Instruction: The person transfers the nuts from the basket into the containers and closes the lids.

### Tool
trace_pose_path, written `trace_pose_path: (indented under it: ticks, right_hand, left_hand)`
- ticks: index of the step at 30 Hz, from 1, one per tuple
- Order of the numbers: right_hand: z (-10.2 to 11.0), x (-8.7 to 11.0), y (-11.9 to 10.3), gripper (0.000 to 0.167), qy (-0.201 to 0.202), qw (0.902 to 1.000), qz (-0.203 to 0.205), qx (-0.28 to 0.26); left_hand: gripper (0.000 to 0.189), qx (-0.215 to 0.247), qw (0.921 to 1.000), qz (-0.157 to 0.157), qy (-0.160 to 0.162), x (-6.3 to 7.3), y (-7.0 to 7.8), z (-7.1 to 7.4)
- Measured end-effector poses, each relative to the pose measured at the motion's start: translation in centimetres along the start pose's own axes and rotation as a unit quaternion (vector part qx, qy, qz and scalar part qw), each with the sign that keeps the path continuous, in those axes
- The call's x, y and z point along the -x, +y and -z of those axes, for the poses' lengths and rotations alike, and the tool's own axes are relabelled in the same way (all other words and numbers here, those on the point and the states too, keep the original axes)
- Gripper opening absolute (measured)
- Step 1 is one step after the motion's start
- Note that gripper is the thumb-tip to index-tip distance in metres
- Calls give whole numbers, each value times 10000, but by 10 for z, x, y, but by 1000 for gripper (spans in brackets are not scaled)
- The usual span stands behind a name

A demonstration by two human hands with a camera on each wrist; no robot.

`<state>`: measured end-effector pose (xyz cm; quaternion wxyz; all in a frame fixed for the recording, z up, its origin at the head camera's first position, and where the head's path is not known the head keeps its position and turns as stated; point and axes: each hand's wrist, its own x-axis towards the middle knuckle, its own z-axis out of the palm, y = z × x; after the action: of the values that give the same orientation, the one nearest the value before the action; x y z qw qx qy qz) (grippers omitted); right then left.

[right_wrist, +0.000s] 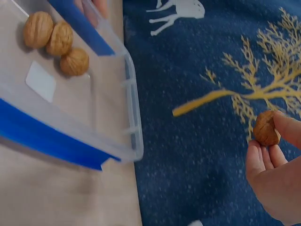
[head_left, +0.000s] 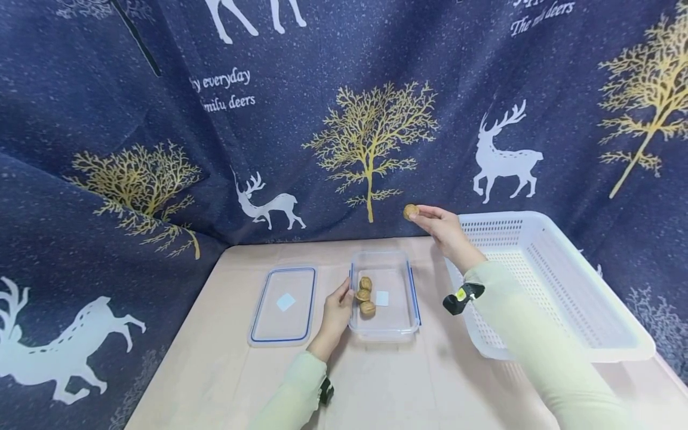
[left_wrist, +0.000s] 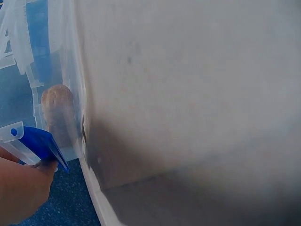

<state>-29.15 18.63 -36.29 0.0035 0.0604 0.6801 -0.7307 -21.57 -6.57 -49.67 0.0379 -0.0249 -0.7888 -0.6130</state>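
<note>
A walnut (head_left: 411,212) is pinched between the thumb and fingertips of my right hand (head_left: 443,232), raised behind and to the right of a clear plastic food container (head_left: 395,263). In the right wrist view the same walnut (right_wrist: 266,128) shows between thumb and fingers. My left hand (head_left: 338,307) grips the container's left side; the left wrist view has it at the blue latch flap (left_wrist: 42,143). Inside the container, three walnuts (head_left: 367,309) lie in a row along the left wall, beside a pale square label (head_left: 382,298).
A clear lid with a blue seal (head_left: 282,322) lies flat on the table (head_left: 215,358) left of the container. To the right stands a large white perforated basket (head_left: 559,286), partly covered by the right arm. A dark blue deer-print cloth (head_left: 344,167) hangs behind the table.
</note>
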Motion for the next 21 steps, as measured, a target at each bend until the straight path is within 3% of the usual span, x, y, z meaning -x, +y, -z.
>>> trace_pose_path:
  ticks: [12, 21]
  right_hand:
    - [-39, -1, 19, 48, -94, 9992, -137, 375]
    - [-58, 0, 38, 49, -80, 9991, -355, 224]
  left_hand:
    - [40, -13, 10000, -73, 17, -2, -2, 0]
    - [41, 48, 10000, -64, 13, -2, -1, 0]
